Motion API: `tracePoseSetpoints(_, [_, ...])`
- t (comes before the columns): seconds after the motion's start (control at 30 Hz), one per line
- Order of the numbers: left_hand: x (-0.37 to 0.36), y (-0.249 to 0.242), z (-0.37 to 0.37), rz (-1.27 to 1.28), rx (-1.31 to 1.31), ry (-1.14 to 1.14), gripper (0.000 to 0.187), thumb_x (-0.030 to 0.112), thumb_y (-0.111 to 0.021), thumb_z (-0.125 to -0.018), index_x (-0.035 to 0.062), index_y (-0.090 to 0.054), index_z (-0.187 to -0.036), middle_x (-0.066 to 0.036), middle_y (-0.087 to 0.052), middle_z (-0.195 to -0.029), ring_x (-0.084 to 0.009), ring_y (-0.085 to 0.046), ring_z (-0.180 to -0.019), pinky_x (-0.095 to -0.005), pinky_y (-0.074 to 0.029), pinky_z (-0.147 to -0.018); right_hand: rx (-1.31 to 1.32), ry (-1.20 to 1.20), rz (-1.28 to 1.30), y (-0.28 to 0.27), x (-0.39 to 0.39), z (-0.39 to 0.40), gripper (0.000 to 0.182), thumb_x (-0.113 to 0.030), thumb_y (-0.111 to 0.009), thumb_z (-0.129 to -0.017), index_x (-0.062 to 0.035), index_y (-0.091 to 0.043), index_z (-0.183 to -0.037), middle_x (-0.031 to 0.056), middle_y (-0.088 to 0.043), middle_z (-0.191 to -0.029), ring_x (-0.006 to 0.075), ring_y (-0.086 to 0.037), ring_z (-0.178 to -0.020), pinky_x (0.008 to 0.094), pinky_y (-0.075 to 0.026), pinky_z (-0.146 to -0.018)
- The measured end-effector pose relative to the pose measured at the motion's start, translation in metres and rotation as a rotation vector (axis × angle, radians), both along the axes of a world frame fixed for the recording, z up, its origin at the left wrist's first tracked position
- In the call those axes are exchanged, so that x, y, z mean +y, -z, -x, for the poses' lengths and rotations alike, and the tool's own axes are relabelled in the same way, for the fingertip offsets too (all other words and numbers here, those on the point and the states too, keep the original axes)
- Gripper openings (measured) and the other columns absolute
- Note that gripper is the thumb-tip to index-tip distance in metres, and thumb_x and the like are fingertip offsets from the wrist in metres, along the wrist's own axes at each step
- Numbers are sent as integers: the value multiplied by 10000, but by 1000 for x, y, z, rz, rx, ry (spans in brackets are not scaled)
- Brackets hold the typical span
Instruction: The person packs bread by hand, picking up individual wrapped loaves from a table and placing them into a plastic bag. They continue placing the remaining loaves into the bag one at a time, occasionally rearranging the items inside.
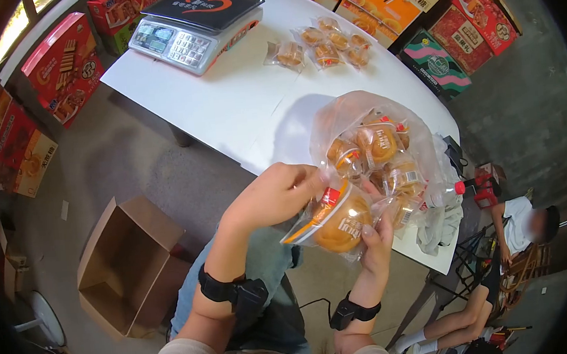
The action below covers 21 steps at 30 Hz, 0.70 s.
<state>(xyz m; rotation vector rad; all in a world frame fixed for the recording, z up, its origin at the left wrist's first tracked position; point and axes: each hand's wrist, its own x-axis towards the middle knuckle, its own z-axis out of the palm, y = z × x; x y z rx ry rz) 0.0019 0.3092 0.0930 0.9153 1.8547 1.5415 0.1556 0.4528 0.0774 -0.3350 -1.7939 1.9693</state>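
A wrapped bun [342, 222], in clear plastic with an orange and white stripe, is held up in front of the table edge. My right hand [376, 241] grips it from the lower right, thumb on the wrapper. My left hand [278, 192] is closed at the wrapper's upper edge, close to the mouth of a large clear plastic bag [327, 121]; some fingertips are hidden. Inside that bag are several more wrapped buns [378, 143]. The bag rests on the white table [244, 103] just beyond my hands.
A digital scale [186, 35] and a group of wrapped buns [336, 40] are farther back on the table. A bottle with a red cap [459, 188] is at right. An open cardboard box [127, 269] stands on the floor at left. A person [517, 228] sits at right.
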Motion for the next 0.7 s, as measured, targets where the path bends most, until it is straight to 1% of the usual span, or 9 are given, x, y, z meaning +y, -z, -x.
tracePoseSetpoints(0.07, [5,7,2,-97,-136,-98,417,355,-480,-892,-34,-587,-785,-82,-572,-621,-121,-507,-588,-263,-423,-573,31,54,-16,-5,-2,2,773,-295,-680,-718,60,-323,-1304,145,-364,-1345,219,-399,-1209,332,-314,-1007])
tracePoseSetpoints(0.13, [9,3,10,1,-124,-241,440,341,-420,-919,-45,-589,-794,-101,-611,-670,-151,-567,-644,-282,-448,-622,62,112,-34,-4,0,3,762,-280,-682,-709,61,-336,-1296,146,-366,-1343,224,-401,-1208,334,-310,-1011])
tracePoseSetpoints(0.23, [16,10,15,171,-68,-329,438,348,-429,-913,-44,-592,-804,-114,-615,-671,-176,-598,-670,-303,-456,-633,107,182,-57,-1,5,3,768,-265,-686,-704,53,-327,-1304,146,-371,-1338,229,-404,-1203,343,-310,-1011])
tracePoseSetpoints(0.37, [27,16,11,304,-93,-204,487,403,-434,-902,-39,-598,-779,-155,-607,-664,-244,-607,-665,-341,-458,-631,145,280,-129,3,8,-1,752,-242,-661,-740,41,-286,-1327,148,-351,-1349,233,-388,-1214,355,-301,-1017])
tracePoseSetpoints(0.43, [34,26,4,442,252,-51,551,472,-436,-882,-34,-599,-739,-197,-594,-668,-323,-595,-663,-377,-455,-623,162,338,-186,5,15,-3,734,-232,-641,-769,38,-264,-1338,148,-330,-1367,233,-378,-1224,362,-297,-1021])
tracePoseSetpoints(0.47, [38,30,-1,414,217,-35,582,504,-434,-870,-31,-597,-708,-220,-582,-678,-373,-572,-671,-406,-451,-631,176,427,-264,5,19,-3,688,-179,-618,-788,29,-265,-1340,150,-338,-1362,231,-383,-1218,359,-301,-1015])
tracePoseSetpoints(0.53, [42,21,-7,442,240,16,579,505,-440,-866,-30,-597,-712,-217,-583,-678,-368,-574,-675,-406,-451,-636,189,518,-392,3,28,-3,595,-56,-558,-832,7,-261,-1344,157,-374,-1334,221,-390,-1207,354,-312,-1000])
tracePoseSetpoints(0.67, [50,34,-12,389,255,-18,426,382,-498,-841,-19,-599,-736,-210,-583,-689,-362,-576,-690,-407,-451,-634,26,606,-640,-6,36,0,528,-67,-573,-829,-23,-353,-1307,141,-424,-1310,234,-412,-1198,357,-324,-992])
tracePoseSetpoints(0.7, [50,35,-11,343,259,-67,360,322,-511,-829,-18,-595,-748,-209,-581,-692,-363,-575,-692,-408,-449,-628,-50,571,-988,-5,45,0,497,-46,-578,-810,-50,-408,-1277,142,-435,-1309,255,-421,-1196,371,-323,-993])
